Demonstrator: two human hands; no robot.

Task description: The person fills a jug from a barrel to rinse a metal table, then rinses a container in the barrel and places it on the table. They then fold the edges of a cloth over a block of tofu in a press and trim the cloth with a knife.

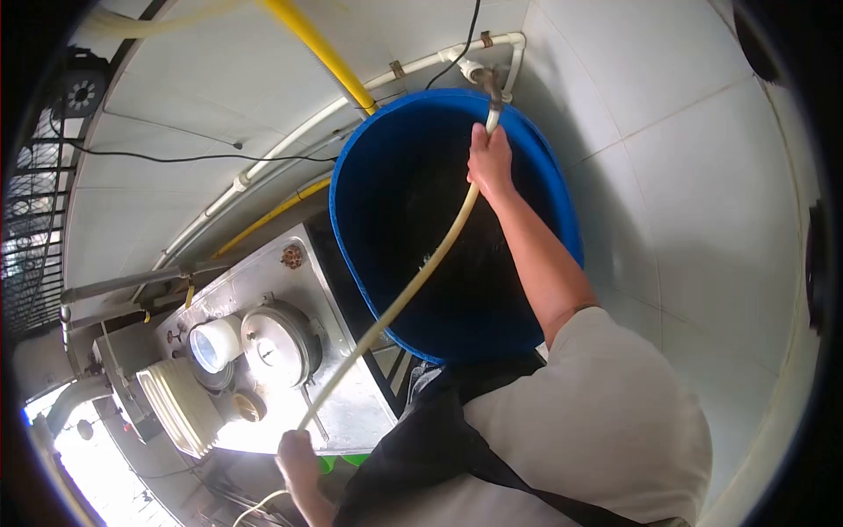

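A pale yellow hose [399, 309] runs across the mouth of a large blue barrel [568, 211] up to a tap [492, 86] on the wall. My right hand [490, 164] is closed round the hose just below the tap, where its upper end meets the spout. Lower down at the left, my left hand [299, 458] is wrapped round the same hose, beside the front edge of a steel counter [342, 417]. Beyond that hand the hose continues downward and partly out of sight. The barrel's inside is dark, with a few small bright glints.
On the counter stand a lidded metal pot [279, 345], a white bucket [214, 342], a stack of cream trays [180, 406] and a small brown bowl [249, 405]. White pipes [294, 140] and a yellow pipe [325, 53] run along the tiled wall behind the barrel.
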